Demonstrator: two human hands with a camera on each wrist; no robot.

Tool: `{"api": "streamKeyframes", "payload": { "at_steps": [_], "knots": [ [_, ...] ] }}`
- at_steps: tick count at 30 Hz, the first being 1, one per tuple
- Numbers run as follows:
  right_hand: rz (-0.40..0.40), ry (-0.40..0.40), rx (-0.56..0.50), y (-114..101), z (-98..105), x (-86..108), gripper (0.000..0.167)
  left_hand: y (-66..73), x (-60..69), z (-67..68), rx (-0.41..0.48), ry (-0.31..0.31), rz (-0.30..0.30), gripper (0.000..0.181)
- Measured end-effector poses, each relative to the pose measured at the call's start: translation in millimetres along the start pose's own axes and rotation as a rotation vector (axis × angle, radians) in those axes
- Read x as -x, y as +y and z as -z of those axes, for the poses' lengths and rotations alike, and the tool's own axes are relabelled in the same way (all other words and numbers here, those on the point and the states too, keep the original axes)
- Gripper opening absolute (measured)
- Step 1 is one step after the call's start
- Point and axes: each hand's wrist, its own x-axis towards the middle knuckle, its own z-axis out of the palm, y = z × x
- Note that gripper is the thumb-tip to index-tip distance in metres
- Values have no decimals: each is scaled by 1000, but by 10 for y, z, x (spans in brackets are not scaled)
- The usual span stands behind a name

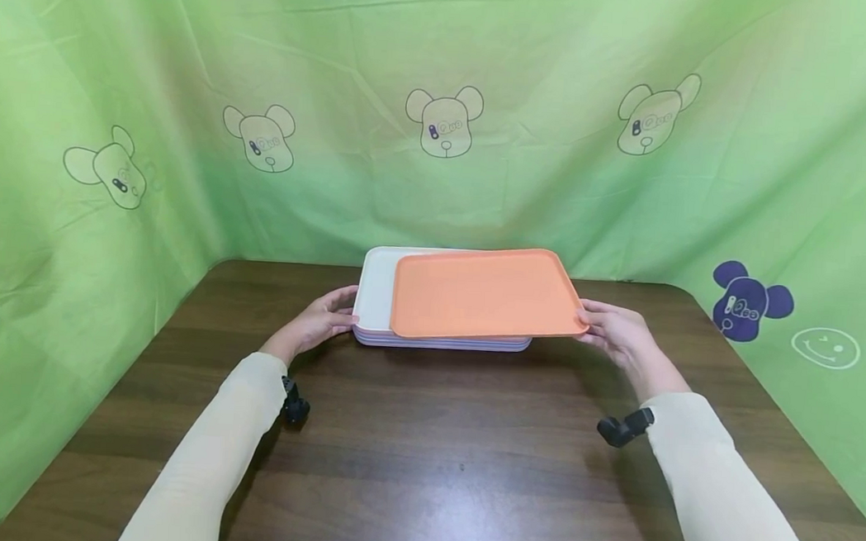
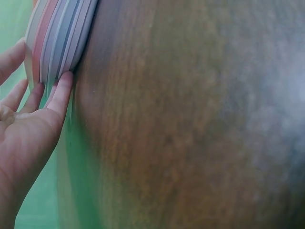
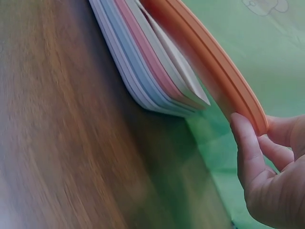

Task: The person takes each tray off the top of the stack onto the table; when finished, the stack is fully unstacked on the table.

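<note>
Near the far edge of the brown worktop (image 1: 458, 471), your right hand (image 1: 618, 331) pinches the right end of an orange tray (image 1: 487, 294), raised and overhanging a white-topped stack of trays (image 1: 375, 292). Your left hand (image 1: 318, 321), unclenched, touches the stack's left end with extended fingers.

Pale glare on the dark tabletop (image 1: 458, 462)
</note>
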Motion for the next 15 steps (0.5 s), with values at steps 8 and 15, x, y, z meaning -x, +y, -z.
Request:
{"api": "streamKeyframes", "payload": {
  "at_steps": [8,15],
  "knots": [
    [15,-35,-100,-78,272,104,32,19,-3,-5,-8,-12,11,71],
    [55,-96,-159,-152,631,180,35,16,-11,-7,-18,-16,17,71]
  ]
}}
